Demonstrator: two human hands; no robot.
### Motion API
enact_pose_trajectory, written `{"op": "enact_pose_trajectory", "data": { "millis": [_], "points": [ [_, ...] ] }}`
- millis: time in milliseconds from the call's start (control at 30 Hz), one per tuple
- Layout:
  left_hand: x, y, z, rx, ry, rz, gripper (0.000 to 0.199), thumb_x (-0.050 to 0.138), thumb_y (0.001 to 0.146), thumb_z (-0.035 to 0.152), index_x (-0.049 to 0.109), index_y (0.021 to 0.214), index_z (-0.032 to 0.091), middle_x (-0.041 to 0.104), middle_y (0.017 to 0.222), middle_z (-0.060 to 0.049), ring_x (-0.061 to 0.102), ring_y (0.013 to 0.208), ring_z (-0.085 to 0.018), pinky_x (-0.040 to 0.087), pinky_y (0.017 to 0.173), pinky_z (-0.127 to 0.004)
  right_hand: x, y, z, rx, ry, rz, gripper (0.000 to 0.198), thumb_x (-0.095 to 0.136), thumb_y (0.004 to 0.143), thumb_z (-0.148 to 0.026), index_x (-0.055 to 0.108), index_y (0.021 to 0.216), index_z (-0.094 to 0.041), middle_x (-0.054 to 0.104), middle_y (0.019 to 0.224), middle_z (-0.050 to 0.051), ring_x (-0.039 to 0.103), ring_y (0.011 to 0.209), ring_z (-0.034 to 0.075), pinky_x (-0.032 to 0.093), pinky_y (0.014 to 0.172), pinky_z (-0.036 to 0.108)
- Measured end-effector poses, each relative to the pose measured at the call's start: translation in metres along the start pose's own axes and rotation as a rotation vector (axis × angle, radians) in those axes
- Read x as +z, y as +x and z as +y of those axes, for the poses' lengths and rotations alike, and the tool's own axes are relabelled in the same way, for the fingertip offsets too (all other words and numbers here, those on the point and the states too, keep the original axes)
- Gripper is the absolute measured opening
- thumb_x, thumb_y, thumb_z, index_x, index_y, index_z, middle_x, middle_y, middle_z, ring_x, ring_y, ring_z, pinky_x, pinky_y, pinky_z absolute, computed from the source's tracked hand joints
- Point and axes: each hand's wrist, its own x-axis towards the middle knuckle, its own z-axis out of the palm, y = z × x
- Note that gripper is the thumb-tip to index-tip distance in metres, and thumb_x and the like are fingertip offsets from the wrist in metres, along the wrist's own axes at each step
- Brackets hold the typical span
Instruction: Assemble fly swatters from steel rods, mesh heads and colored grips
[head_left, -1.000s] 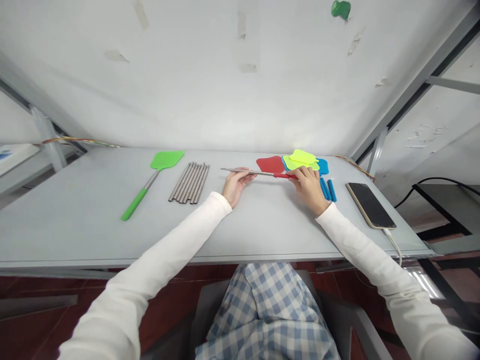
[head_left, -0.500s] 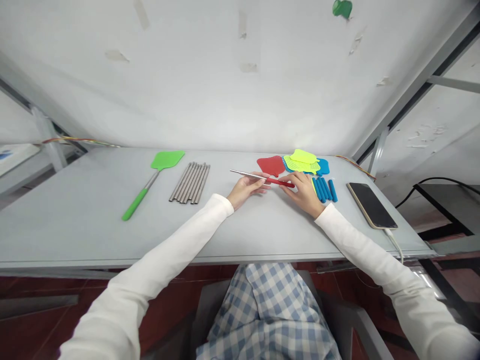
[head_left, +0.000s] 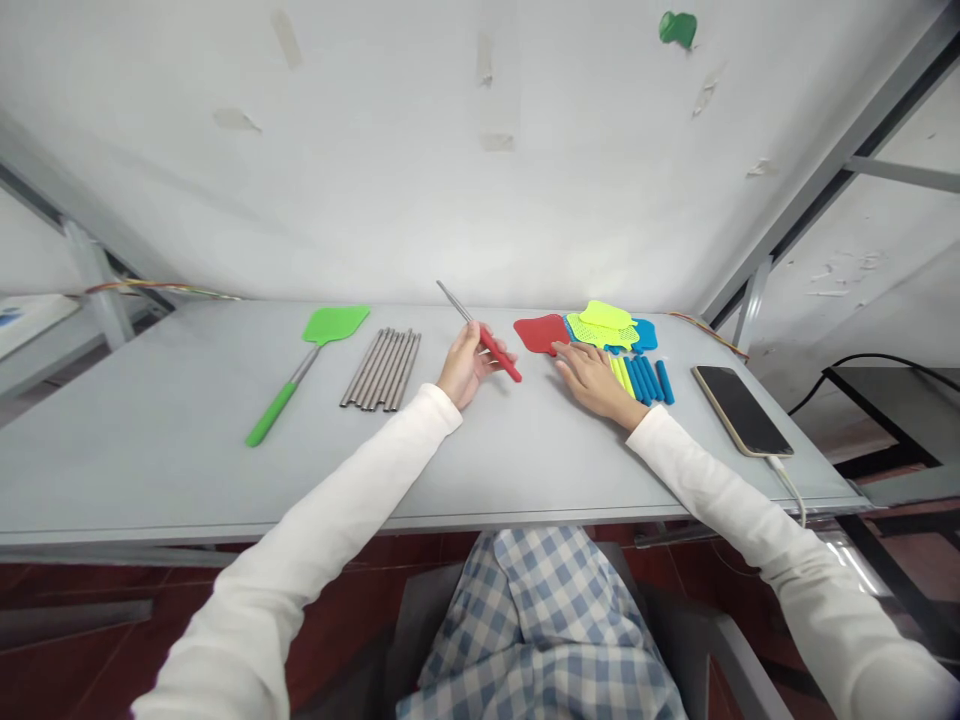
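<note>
My left hand (head_left: pixel 466 368) is closed around a metal rod with a red handle (head_left: pixel 501 356) on it, held tilted above the table. The bare metal end points up and away to the left. My right hand (head_left: pixel 596 382) has its fingers stretched out at the neck of a red fly swatter head (head_left: pixel 540 332); whether the fingertips grip it I cannot tell. Beside that lie yellow swatter heads (head_left: pixel 606 315) over blue ones (head_left: pixel 645 334). Yellow handles (head_left: pixel 621 374) and blue handles (head_left: pixel 646 378) lie in a row by my right wrist.
An assembled green fly swatter (head_left: pixel 279 412) lies at the left of the grey table (head_left: pixel 517 470). Several metal rods (head_left: pixel 381 370) are lined up between it and my left hand. A phone (head_left: pixel 741 410) with a white cable is at the right. A wall rises behind the table.
My right hand has let go of the red handle and moved to the red swatter head. My left hand has turned the rod, its metal end now higher and the handle end lower left.
</note>
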Motion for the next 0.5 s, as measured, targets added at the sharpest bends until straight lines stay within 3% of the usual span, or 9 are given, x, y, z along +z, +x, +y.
{"op": "enact_pose_trajectory", "data": {
  "millis": [100,200,267,333,400,500],
  "points": [
    [-0.004,0.002,0.004,0.029,0.061,0.010,0.036,0.053,0.086,0.061,0.046,0.087,0.025,0.040,0.056,0.009,0.041,0.043,-0.007,0.042,0.051,-0.022,0.000,0.000,-0.001,-0.032,-0.089,-0.055,0.046,0.029,0.100,-0.041,0.049,0.135,-0.019,0.061,0.131,0.013,0.043,0.130,0.032,0.025,0.105,0.052],
    [-0.010,0.003,0.006,0.104,0.298,-0.030,0.033,0.056,0.085,0.058,0.055,0.089,0.025,0.035,0.055,0.008,0.028,0.042,-0.007,0.029,0.044,-0.020,-0.006,-0.003,-0.007,-0.048,-0.089,-0.025,0.042,0.033,0.099,-0.043,0.057,0.124,-0.020,0.066,0.121,0.014,0.052,0.115,0.031,0.030,0.098,0.050],
    [-0.016,0.003,0.007,0.212,0.521,-0.052,0.032,0.059,0.084,0.055,0.062,0.089,0.024,0.040,0.057,0.006,0.032,0.047,-0.008,0.030,0.049,-0.021,-0.010,-0.005,-0.009,-0.051,-0.096,-0.036,0.049,0.042,0.094,-0.054,0.056,0.126,-0.020,0.062,0.126,0.015,0.051,0.114,0.033,0.032,0.097,0.050],
    [-0.023,0.004,0.007,0.302,0.717,-0.060,0.030,0.061,0.083,0.052,0.068,0.088,0.023,0.049,0.061,0.004,0.039,0.055,-0.010,0.034,0.057,-0.022,-0.011,-0.008,-0.009,-0.062,-0.103,-0.096,0.070,0.051,0.084,-0.065,0.047,0.137,-0.019,0.052,0.138,0.017,0.045,0.124,0.035,0.030,0.102,0.051],
    [-0.030,0.005,0.008,0.312,0.841,-0.085,0.028,0.062,0.083,0.049,0.071,0.088,0.022,0.057,0.068,0.002,0.044,0.061,-0.011,0.036,0.063,-0.023,-0.010,-0.009,-0.005,-0.060,-0.098,-0.172,0.089,0.055,0.078,-0.071,0.034,0.146,-0.018,0.041,0.149,0.018,0.036,0.135,0.036,0.025,0.109,0.052],
    [-0.039,0.006,0.008,0.254,0.900,-0.182,0.027,0.062,0.082,0.046,0.073,0.089,0.022,0.060,0.069,0.001,0.046,0.062,-0.012,0.036,0.064,-0.024,-0.007,-0.008,0.001,-0.025,-0.106,-0.248,0.100,0.056,0.075,-0.074,0.026,0.150,-0.015,0.031,0.155,0.019,0.023,0.144,0.036,0.017,0.115,0.052]
  ]
}}
